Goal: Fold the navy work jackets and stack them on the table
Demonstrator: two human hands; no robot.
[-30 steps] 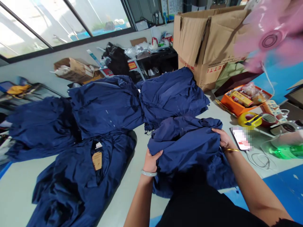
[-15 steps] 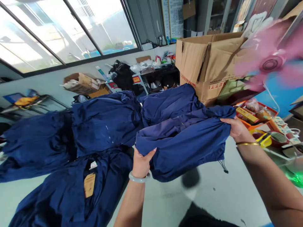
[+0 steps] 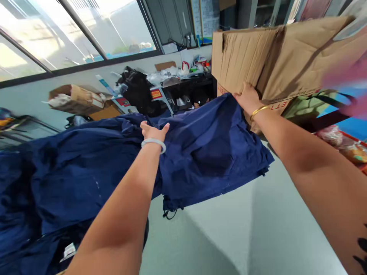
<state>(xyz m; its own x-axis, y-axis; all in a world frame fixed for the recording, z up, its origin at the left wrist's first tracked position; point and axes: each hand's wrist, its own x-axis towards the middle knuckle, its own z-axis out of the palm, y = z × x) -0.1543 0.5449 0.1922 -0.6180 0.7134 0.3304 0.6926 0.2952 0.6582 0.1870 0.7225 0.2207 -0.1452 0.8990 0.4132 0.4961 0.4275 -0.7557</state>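
Observation:
A navy jacket [image 3: 200,156] lies spread over a stack of similar dark cloth, its lower edge towards me. A black drawcord loop [image 3: 170,214] hangs from its lower left corner. My right hand [image 3: 248,98] pinches the jacket's far right corner, close to the cardboard box. At the far left corner of the jacket, my left hand [image 3: 154,133] rests on the cloth with thumb and fingers apart. More navy garments [image 3: 74,172] are heaped to the left, partly behind my left forearm. A white label [image 3: 69,250] shows on one nearer me.
A large open cardboard box [image 3: 243,57] stands behind my right hand. Pale tabletop [image 3: 206,236] shows in front of the jacket. A blurred pink fan [image 3: 346,84] and an orange-red bin of packets [image 3: 362,168] are at right. A cluttered shelf [image 3: 186,86] is behind.
The navy jacket has moved from the air near me to the stack farther off and lies flat. Both hands reached forward and left; the left hand's fingers spread. The view shifted right.

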